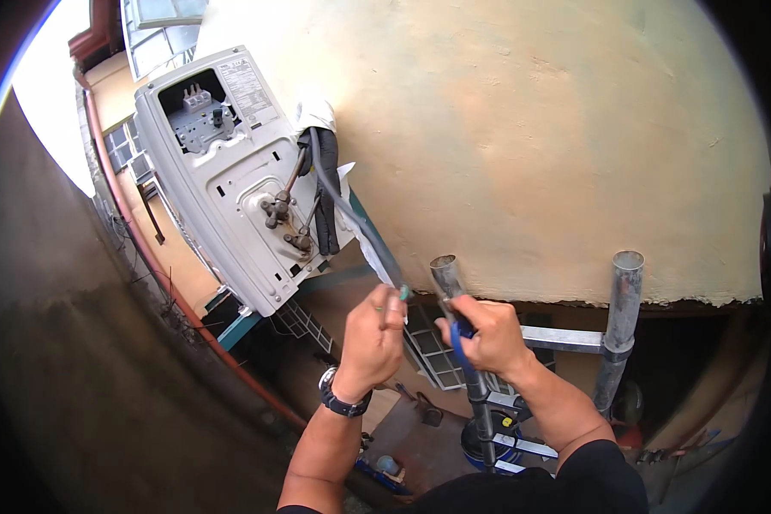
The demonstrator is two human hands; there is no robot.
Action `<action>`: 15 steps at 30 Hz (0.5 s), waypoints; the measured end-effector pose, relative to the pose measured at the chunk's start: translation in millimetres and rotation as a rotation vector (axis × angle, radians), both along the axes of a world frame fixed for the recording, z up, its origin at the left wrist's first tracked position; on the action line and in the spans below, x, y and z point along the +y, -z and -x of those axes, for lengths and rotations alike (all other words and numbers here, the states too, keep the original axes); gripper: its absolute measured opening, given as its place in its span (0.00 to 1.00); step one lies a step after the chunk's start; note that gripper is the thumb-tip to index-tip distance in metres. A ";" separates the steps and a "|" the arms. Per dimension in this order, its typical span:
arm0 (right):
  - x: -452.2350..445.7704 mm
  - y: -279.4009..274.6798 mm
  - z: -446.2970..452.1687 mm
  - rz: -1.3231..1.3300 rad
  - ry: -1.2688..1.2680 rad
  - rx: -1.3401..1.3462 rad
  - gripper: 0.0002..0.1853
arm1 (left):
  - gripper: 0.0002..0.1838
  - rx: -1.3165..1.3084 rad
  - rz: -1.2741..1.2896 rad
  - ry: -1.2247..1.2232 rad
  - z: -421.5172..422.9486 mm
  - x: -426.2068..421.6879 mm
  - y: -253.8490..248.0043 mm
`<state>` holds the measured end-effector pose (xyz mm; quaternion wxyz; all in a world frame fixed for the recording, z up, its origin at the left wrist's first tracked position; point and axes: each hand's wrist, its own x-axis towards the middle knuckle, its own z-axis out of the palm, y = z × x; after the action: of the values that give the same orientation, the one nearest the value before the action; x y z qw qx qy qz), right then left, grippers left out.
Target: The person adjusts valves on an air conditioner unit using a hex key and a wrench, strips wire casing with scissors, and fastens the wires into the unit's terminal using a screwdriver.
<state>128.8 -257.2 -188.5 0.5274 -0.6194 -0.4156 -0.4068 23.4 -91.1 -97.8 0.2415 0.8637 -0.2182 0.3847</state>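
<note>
My left hand [373, 338] is pinching a grey cable [379, 248]; to its right, my right hand [493, 338] is gripping a blue-handled tool [460, 346].

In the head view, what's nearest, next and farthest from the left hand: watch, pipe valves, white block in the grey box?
1. Watch, just below the left hand.
2. Pipe valves, low on the grey box.
3. White block, near the box's top.

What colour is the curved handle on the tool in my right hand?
The curved tool handle is blue, best seen in the head view.
</note>
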 end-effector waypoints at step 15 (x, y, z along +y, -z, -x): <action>42.1 -78.0 27.3 -0.199 -1.148 0.380 0.29 | 0.17 -0.159 -0.077 -0.069 47.2 12.7 -30.6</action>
<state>101.4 -215.1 -110.5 0.7826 -0.3063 -0.5415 0.0230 -23.8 -78.4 -67.2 0.1767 0.8461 -0.2216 0.4514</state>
